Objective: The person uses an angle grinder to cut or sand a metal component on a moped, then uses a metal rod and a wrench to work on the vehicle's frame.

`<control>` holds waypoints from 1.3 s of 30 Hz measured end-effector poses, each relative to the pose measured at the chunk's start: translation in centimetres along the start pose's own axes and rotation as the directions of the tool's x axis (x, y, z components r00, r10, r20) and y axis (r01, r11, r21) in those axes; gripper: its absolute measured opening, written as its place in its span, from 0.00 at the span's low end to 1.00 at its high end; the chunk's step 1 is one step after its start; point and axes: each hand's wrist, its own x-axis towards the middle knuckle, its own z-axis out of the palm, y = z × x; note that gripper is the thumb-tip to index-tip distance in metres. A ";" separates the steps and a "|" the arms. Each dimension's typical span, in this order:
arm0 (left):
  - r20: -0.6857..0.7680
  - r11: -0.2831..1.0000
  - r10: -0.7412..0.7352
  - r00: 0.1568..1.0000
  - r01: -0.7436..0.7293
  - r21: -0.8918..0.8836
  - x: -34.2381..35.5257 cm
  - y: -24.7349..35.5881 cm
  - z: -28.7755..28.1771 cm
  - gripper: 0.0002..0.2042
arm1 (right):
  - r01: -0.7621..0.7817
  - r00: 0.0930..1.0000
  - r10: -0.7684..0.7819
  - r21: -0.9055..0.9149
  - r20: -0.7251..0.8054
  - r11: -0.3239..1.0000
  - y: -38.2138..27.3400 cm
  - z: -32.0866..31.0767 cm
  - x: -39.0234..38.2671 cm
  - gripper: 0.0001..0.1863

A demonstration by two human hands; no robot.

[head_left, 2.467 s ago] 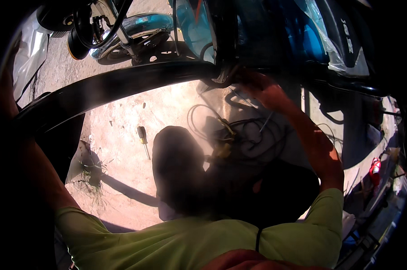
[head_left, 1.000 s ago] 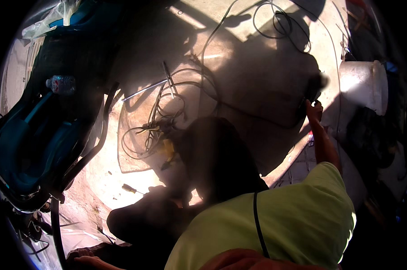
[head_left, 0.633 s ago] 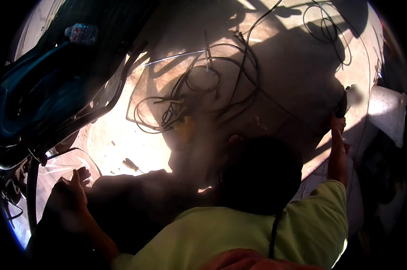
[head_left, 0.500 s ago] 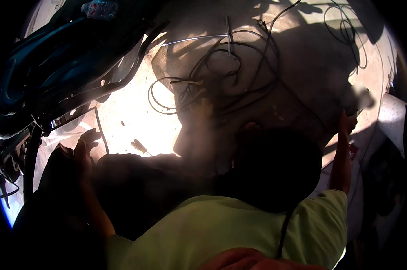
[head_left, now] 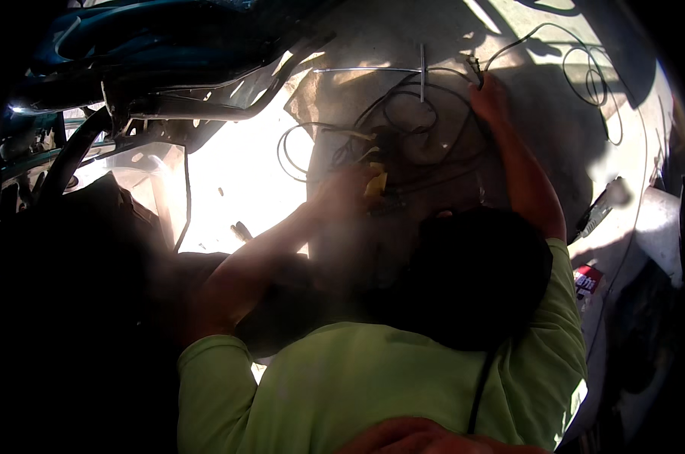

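Note:
A hand, seemingly my right, shows at the lower edge, bent and folded close to me; its fingers are cut off by the frame and what it touches is hidden. My left hand is out of sight. Directly in front crouches a co-worker in a light green shirt, seen from behind. The co-worker's left hand is at a yellow object, blurred by glare. Far off, the co-worker's right hand grasps the end of a dark cable.
A T-shaped metal wrench lies by coiled cable on the floor. Blue and black vehicle parts stand at upper left. At right are a grey tool-like object, a red packet and a pale cylinder.
The co-worker's right hand has left the grey object and moved far forward to the cable end. Their left hand has swung right to the yellow object. My hand looks unmoved.

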 end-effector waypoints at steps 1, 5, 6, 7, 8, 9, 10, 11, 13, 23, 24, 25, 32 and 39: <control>-0.025 0.995 -0.036 0.999 0.039 0.091 0.8 1.2 0.7 0.24 | -0.019 0.997 0.017 -0.028 -0.077 0.999 0.3 1.1 0.5 0.28; -0.048 0.950 -0.154 0.987 0.161 0.266 1.2 2.0 1.7 0.24 | -0.053 0.994 0.058 0.053 -0.096 0.997 4.1 3.6 0.9 0.24; -0.020 0.950 -0.213 0.977 0.212 0.228 0.9 2.2 1.8 0.25 | -0.031 0.997 0.035 0.058 -0.067 0.998 5.2 4.4 1.2 0.22; -0.134 0.926 -0.086 0.987 0.129 0.356 0.4 0.1 3.6 0.28 | 0.018 0.999 -0.014 0.104 -0.042 0.994 4.0 4.6 1.3 0.22; -0.120 0.914 -0.112 0.986 0.149 0.378 0.6 -0.8 4.3 0.27 | 0.058 0.998 -0.055 0.147 -0.021 0.987 3.0 4.2 1.2 0.21; -0.098 0.901 -0.130 0.987 0.159 0.403 1.1 -1.4 4.8 0.27 | 0.084 0.996 -0.085 0.189 -0.004 0.978 2.5 3.8 0.8 0.20; -0.120 0.886 -0.102 0.987 0.145 0.441 1.2 -1.4 4.8 0.26 | 0.087 0.996 -0.082 0.244 -0.030 0.966 2.3 3.3 0.3 0.19; -0.139 0.868 -0.067 0.988 0.127 0.480 1.5 -1.1 4.8 0.25 | 0.084 0.996 -0.070 0.293 -0.059 0.953 2.5 2.4 -0.4 0.18; -0.264 0.813 0.097 0.960 0.077 0.577 1.3 0.0 5.3 0.23 | 0.121 0.989 -0.086 0.332 -0.120 0.936 2.9 0.9 -1.9 0.16; 0.006 0.883 -0.014 1.000 0.015 -0.468 5.3 -5.1 5.6 0.27 | 0.064 0.972 -0.224 0.832 0.074 0.551 -4.4 -5.8 -12.8 0.16; 0.137 0.645 -0.104 0.985 0.172 -0.744 5.3 0.8 0.9 0.28 | 0.105 0.970 -0.237 0.803 0.046 0.586 -4.6 -6.0 -13.8 0.16; 0.148 0.648 -0.109 0.983 0.183 -0.739 5.4 2.2 -0.8 0.29 | 0.156 0.961 -0.277 0.779 0.023 0.607 -5.5 -6.3 -14.5 0.15; 0.018 0.609 -0.111 0.994 0.082 -0.789 5.2 4.6 -5.1 0.28 | 0.088 0.936 -0.335 0.851 0.108 0.518 -9.2 -8.1 -16.8 0.12; -0.004 0.115 -0.265 0.964 0.027 -0.993 5.9 4.5 -5.2 0.19 | 0.173 0.937 -0.332 0.685 0.107 0.708 -10.5 -8.4 -17.6 0.14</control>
